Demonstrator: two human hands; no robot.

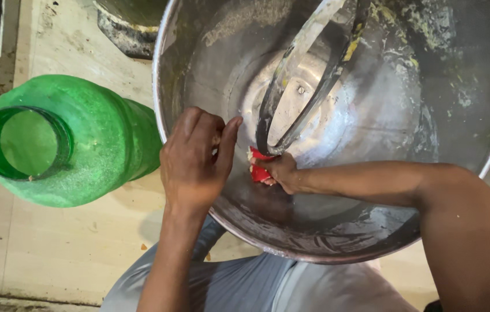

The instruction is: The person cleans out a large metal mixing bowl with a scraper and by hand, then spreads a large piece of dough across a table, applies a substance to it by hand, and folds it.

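at the frame's centre the right hand (279, 170) pinches a small red cloth (259, 164), likely soft and best bunched, against the slick-looking wall of the big, probably heavy steel bowl (429, 115), whose rim the left hand (196, 159) clasps near 1 green jug (71, 141).

The big bowl (429, 115) and its beater (291, 98) are dull, smeared metal, the jar (94, 138) is frosted green plastic, and the floor (54, 248) is matt, stained pale stone.

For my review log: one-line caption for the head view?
Right hand presses red cloth inside large steel mixing bowl; left hand grips its rim.
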